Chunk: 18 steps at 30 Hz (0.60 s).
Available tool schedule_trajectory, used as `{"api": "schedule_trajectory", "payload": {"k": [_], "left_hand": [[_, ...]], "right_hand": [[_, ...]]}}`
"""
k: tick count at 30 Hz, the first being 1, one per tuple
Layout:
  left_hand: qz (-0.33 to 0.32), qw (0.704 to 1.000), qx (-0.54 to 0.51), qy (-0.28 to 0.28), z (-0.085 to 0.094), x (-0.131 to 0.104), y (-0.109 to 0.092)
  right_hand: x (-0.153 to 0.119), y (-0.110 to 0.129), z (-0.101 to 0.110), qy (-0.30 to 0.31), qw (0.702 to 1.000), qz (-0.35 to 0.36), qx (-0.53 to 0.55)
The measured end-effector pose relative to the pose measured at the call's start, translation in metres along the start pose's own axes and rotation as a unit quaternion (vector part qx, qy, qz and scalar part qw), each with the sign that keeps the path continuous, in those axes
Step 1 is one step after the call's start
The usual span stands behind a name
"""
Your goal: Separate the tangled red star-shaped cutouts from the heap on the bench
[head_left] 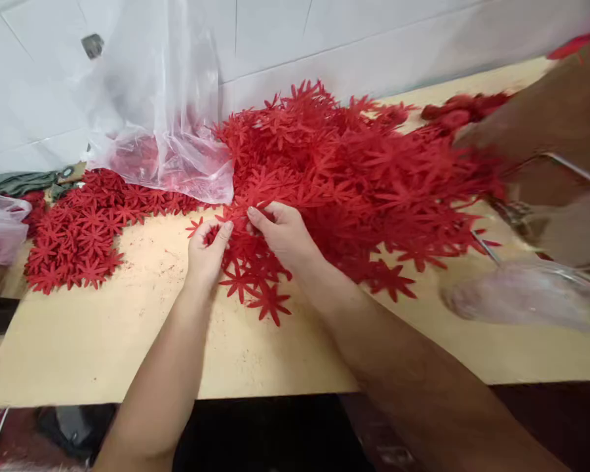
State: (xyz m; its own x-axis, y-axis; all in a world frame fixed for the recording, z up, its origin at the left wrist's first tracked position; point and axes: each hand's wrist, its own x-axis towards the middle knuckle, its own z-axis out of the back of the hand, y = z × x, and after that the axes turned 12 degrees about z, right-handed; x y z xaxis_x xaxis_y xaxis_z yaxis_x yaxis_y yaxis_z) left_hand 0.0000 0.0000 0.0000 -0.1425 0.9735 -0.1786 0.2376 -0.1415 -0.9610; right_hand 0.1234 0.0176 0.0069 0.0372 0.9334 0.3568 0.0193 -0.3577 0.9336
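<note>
The left hand (206,255) and right hand (285,237) pinch red cutouts (238,212) at the front of a loose pile (354,170) on the bench (260,367). Interlocked points could snag and drag neighbours. Points radiate (no single long axis); the pinched piece's orientation is hidden.

Pale table (78,347) | big red-cutout heap (324,170), right | smaller heap (86,233), left
</note>
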Motion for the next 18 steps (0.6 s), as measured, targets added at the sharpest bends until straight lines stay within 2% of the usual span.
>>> {"api": "schedule_trajectory", "payload": {"k": [7,12,15,18], "left_hand": [[-0.014,0.997,-0.061,0.045,0.002,-0.005,-0.007],[-0.006,0.996,-0.08,0.027,0.005,-0.003,-0.008],[-0.004,0.997,-0.074,0.012,0.006,-0.001,-0.007],[-0.008,0.998,-0.056,0.008,0.006,0.0,-0.007]], "right_hand": [[-0.005,0.007,-0.011,0.109,0.993,0.012,0.048],[-0.007,0.004,-0.011,0.127,0.991,0.04,0.035],[-0.008,0.0,-0.013,0.141,0.985,0.048,0.082],[-0.009,-0.005,-0.017,0.112,0.984,0.026,0.138]]}}
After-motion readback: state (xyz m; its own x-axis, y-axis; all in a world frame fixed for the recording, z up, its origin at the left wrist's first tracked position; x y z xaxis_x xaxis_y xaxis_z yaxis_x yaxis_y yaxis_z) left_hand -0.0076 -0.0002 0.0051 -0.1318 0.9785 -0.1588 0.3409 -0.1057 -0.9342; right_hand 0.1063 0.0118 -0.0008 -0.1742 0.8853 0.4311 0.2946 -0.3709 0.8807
